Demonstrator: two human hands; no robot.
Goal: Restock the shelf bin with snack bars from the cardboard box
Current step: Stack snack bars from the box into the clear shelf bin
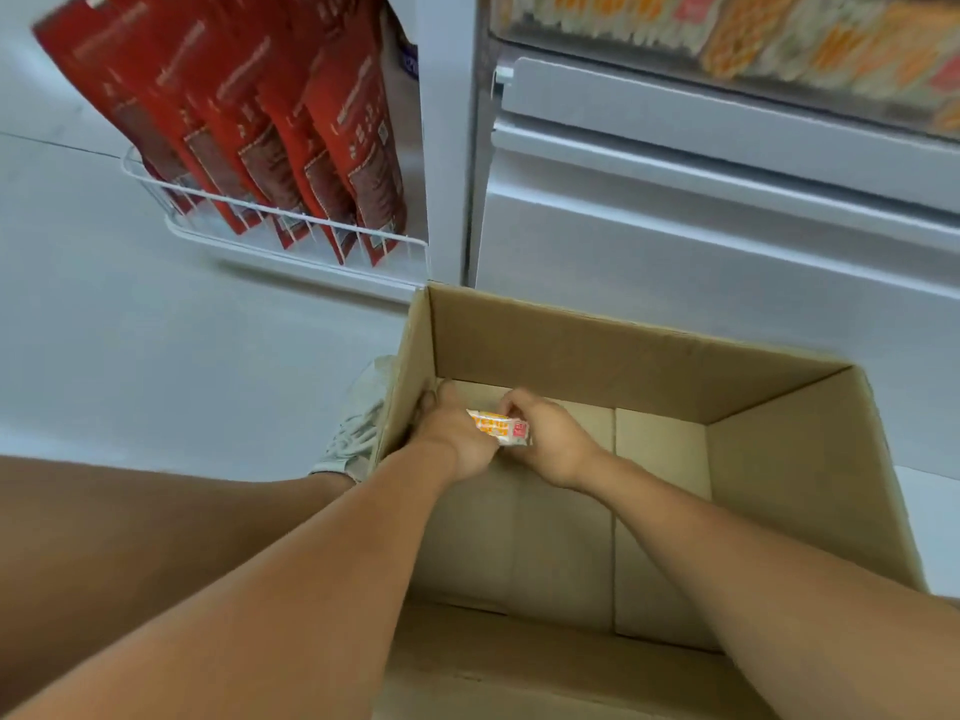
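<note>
An open cardboard box (623,350) stands on the floor in front of me. Both my hands reach down to its bottom at the far left corner. Between them is an orange-and-white snack bar (497,427). My left hand (457,439) curls round the bar's left end and my right hand (550,441) grips its right end. The rest of the box floor that shows is bare cardboard. At the top right, the shelf bin (769,39) holds several orange-and-white snack packs behind a clear front, blurred.
A white wire basket (291,220) with several red packets hangs at the upper left. Grey shelf panels (701,241) stand behind the box. My leg and a light shoe (358,428) are left of the box, on a pale floor.
</note>
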